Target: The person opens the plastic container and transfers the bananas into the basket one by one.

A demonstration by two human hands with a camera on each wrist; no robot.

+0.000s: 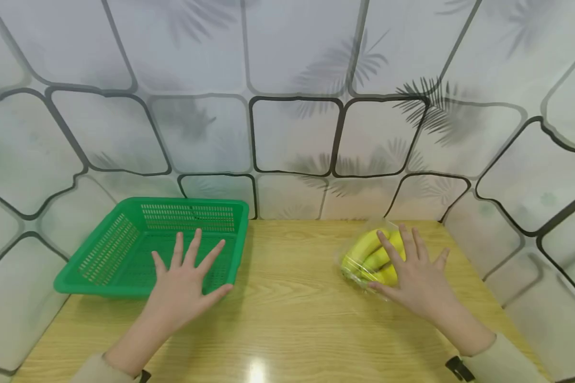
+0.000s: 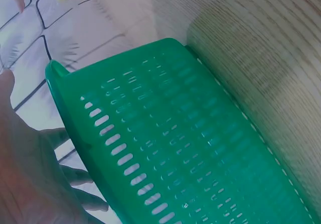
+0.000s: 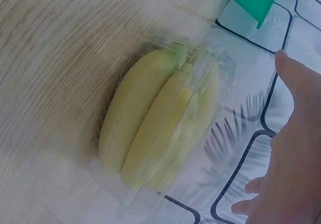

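A green plastic basket (image 1: 146, 291) with slotted walls stands at the left of the wooden table. My left hand (image 1: 179, 290) is over its near right part, fingers spread and straight, holding nothing. In the left wrist view the fingers (image 2: 75, 176) appear beside the basket's rim; contact cannot be told. On the right lies a bunch of yellow bananas (image 1: 364, 252) in a clear plastic wrapping (image 3: 220, 68). Above its right side my right hand (image 1: 419, 279) is spread with straight fingers, covering part of the bananas. The right wrist view shows a gap between hand and bananas (image 3: 150, 118).
The wooden table (image 1: 287, 298) runs between the basket and the bananas. Behind it and on both sides rise walls (image 1: 292, 135) with a stone-and-leaf pattern. Dark straps (image 1: 460, 368) show at both sleeves.
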